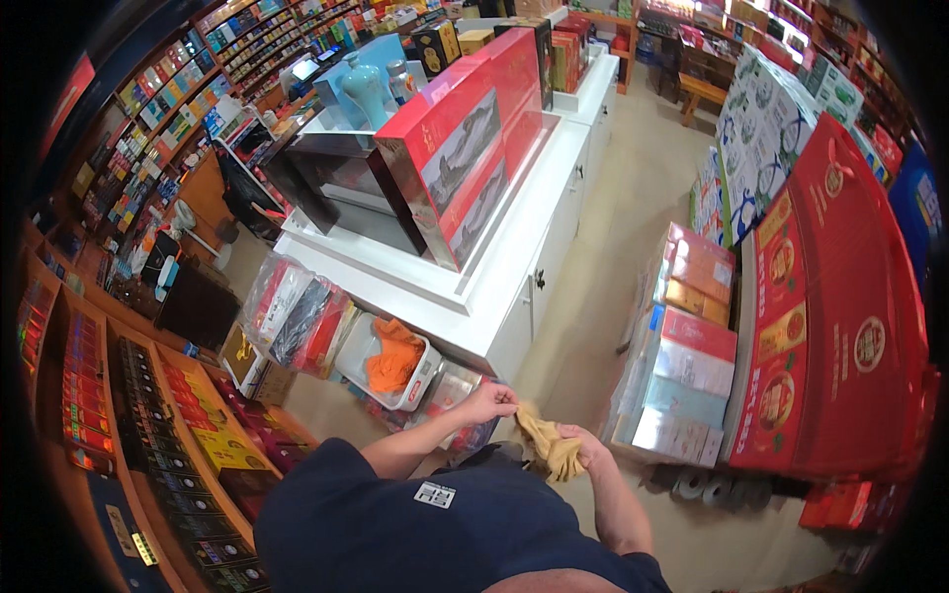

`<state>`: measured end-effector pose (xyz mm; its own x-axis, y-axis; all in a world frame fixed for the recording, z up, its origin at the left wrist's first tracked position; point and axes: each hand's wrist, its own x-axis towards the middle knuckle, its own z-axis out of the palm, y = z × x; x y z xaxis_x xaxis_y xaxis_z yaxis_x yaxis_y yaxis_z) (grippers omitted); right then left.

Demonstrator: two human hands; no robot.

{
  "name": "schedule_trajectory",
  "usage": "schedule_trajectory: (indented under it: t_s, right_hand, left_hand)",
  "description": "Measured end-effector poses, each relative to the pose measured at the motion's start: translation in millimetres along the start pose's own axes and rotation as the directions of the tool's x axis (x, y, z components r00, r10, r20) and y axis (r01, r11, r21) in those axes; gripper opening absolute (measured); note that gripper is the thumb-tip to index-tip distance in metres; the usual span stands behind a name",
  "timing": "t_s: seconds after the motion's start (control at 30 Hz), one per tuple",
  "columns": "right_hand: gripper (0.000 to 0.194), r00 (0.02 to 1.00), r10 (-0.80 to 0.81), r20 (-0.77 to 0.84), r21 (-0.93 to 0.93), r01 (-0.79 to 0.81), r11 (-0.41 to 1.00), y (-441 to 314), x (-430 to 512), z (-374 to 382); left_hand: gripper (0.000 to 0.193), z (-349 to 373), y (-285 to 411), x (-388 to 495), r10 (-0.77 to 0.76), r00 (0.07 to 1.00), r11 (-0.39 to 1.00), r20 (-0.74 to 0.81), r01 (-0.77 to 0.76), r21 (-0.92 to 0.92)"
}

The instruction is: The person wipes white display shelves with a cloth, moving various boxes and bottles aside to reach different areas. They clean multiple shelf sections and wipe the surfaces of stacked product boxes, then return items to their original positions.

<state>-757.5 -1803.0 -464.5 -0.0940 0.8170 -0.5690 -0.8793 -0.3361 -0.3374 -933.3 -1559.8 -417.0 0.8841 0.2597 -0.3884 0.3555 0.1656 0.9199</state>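
A crumpled yellow cloth (547, 443) is stretched between my two hands, in front of my dark blue shirt. My left hand (492, 402) pinches its upper left end between thumb and fingers. The right side of the cloth is gripped by my right hand (583, 445), and folds hang below it. Just beyond my left hand, a white plastic basin (350, 357) holds an orange cloth (395, 356). Part of the yellow cloth is blurred.
Ahead stands a white cabinet (511, 315) bearing large red gift boxes (452, 156) and a pale blue vase (365, 89). Packed bags (296, 315) lie left of the basin. Stacked boxes (686, 385) and a red display (838, 326) stand right; wooden shelves (141, 356) line the left.
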Motion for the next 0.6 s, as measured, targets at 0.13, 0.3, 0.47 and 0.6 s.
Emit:
schedule_trajectory:
  t_s: [0.13,0.3,0.47,0.6]
  right_hand:
    - [0.028,0.997,-0.057,-0.054,-0.076,0.053,0.996,-97,41,43]
    - [0.034,0.806,-0.567,0.171,-0.455,0.575,0.680,-268,60,171]
    - [0.034,0.487,-0.553,0.676,-0.554,0.831,0.055,-380,73,373]
    - [0.033,0.223,-0.089,0.971,-0.233,0.779,-0.582,-407,123,491]
  left_hand:
    - [0.025,-25,40,11,0.145,0.924,0.987,-0.354,-0.159,-0.012]
    - [0.044,-117,163,40,0.511,0.398,0.858,-0.762,-0.292,0.422]
    - [0.091,-194,305,53,0.767,-0.102,0.603,-0.633,-0.222,0.767]
    - [0.094,-213,358,79,0.710,-0.019,0.663,-0.704,-0.316,0.678]
